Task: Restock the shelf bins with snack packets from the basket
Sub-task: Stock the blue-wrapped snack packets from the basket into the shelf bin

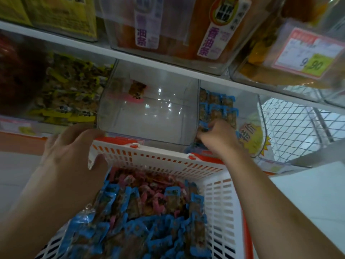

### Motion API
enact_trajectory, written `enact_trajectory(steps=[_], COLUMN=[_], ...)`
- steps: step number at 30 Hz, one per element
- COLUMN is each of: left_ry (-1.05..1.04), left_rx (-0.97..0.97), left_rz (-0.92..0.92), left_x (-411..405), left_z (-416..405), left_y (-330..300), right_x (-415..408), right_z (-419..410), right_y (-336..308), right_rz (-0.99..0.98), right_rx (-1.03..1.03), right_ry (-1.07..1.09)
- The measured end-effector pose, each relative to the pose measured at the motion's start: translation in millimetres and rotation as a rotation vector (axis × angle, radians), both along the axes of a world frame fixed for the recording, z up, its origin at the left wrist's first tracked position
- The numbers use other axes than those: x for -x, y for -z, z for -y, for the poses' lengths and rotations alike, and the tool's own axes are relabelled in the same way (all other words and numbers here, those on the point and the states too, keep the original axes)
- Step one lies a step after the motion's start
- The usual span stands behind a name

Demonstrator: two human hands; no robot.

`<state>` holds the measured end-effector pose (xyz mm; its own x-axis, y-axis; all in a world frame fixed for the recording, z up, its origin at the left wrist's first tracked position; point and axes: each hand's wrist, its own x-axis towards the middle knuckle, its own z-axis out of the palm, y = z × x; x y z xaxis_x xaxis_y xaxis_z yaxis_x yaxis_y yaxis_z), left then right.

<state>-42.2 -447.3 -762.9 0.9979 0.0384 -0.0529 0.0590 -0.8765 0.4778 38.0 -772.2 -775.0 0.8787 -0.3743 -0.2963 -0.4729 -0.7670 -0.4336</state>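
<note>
While the left hand [74, 152] grips the far corner of the basket [160, 161], fingers curled over its rim, seemingly to hold it up against the shelf edge so the reach stays short, the right hand [217, 139] is inside the right bin [248, 109]. Its fingers pinch blue packets [218, 107] there, apparently tucking them against the rows already stacked. Many more blue and pink packets [141, 217] lie loose in the basket, and the middle bin [149, 109] holds only one.

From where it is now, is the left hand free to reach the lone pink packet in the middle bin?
Probably not: the left hand grips the basket rim, and the pink packet lies deep in the middle bin.
</note>
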Motion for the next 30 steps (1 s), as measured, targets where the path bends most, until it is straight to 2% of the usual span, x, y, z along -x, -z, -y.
enact_trajectory(steps=[5,10,20,24,27,30], left_ry=[0.101,0.161,0.215,0.214,0.190,0.171], left_rx=[0.135,0.217,0.177,0.176,0.234,0.313], left_rz=[0.060,0.008,-0.070,-0.074,-0.136,-0.208], left_x=[3,9,13,13,12,13], left_z=[31,48,61,64,67,71], left_y=[-9,-10,-4,-7,-8,-11], right_x=[-15,-12,-12,-7,4,26], right_z=[-3,2,-1,10,26,40], right_y=[11,15,15,7,-13,-44], right_rz=[0.010,0.015,0.003,0.056,0.103,0.311], right_rx=[-0.102,-0.112,0.030,0.005,0.069,0.050], right_ry=[0.111,0.033,-0.110,-0.164,-0.207,-0.053])
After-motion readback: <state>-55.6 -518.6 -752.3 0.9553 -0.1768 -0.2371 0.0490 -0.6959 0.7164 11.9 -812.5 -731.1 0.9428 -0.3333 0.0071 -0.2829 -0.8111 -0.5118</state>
